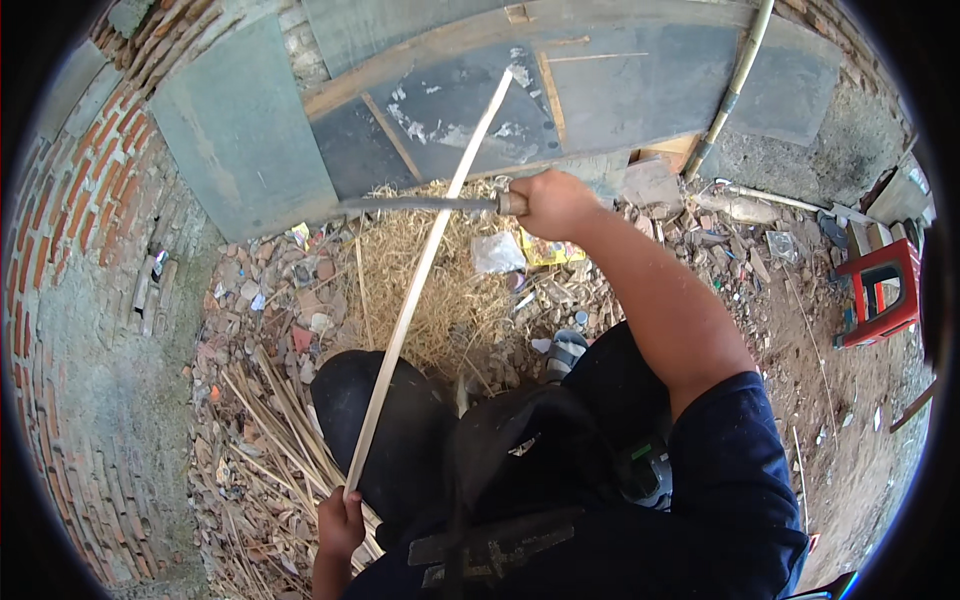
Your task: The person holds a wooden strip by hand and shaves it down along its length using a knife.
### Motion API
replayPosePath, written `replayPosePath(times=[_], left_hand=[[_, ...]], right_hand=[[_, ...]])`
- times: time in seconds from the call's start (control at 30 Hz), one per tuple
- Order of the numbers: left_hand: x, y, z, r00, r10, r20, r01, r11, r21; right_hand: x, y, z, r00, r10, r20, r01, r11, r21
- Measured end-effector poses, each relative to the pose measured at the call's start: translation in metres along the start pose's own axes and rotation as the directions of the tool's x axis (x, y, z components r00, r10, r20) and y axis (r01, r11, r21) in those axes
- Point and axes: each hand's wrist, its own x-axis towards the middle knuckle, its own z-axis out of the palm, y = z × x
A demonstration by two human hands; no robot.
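Note:
My left hand, low in the head view, is closed around the near end of a long pale bamboo strip. The strip slants up past my left knee, its far end in front of the dark panels. Reaching forward, my right hand grips the wooden handle of a long-bladed knife. The blade points left and crosses the strip in its upper part; whether the edge touches it I cannot tell. Beneath them a heap of curly pale shavings covers the ground.
More long strips lie by my left leg. Grey panels lean ahead, a brick wall rises at the left, and a bamboo pole stands ahead right. A red plastic stool is at the far right. Rubble and litter cover the ground.

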Motion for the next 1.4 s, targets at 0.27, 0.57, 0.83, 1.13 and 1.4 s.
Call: replayPosePath(times=[0.27,0.57,0.83,1.13,1.4], left_hand=[[-0.016,0.005,0.005,0.998,-0.055,-0.038,0.053,0.998,-0.042],[-0.01,0.002,0.004,0.998,-0.039,-0.052,0.036,0.997,-0.065],[-0.023,0.002,0.007,0.988,0.053,-0.144,-0.038,0.994,0.103],[-0.009,0.001,-0.003,0.999,-0.028,-0.038,0.029,0.999,0.019],[0.0,0.005,-0.008,0.999,-0.029,-0.016,0.028,0.997,-0.073]], right_hand=[[-0.008,-0.069,-0.016,0.979,-0.111,0.17,0.133,0.983,-0.124],[-0.001,-0.018,-0.02,0.994,0.052,0.096,-0.038,0.989,-0.144],[-0.003,-0.028,-0.004,0.994,-0.105,0.014,0.106,0.992,-0.066],[0.003,-0.008,-0.016,0.995,0.103,0.006,-0.103,0.995,0.019],[-0.012,-0.048,-0.021,0.96,-0.232,0.155,0.256,0.953,-0.161]])
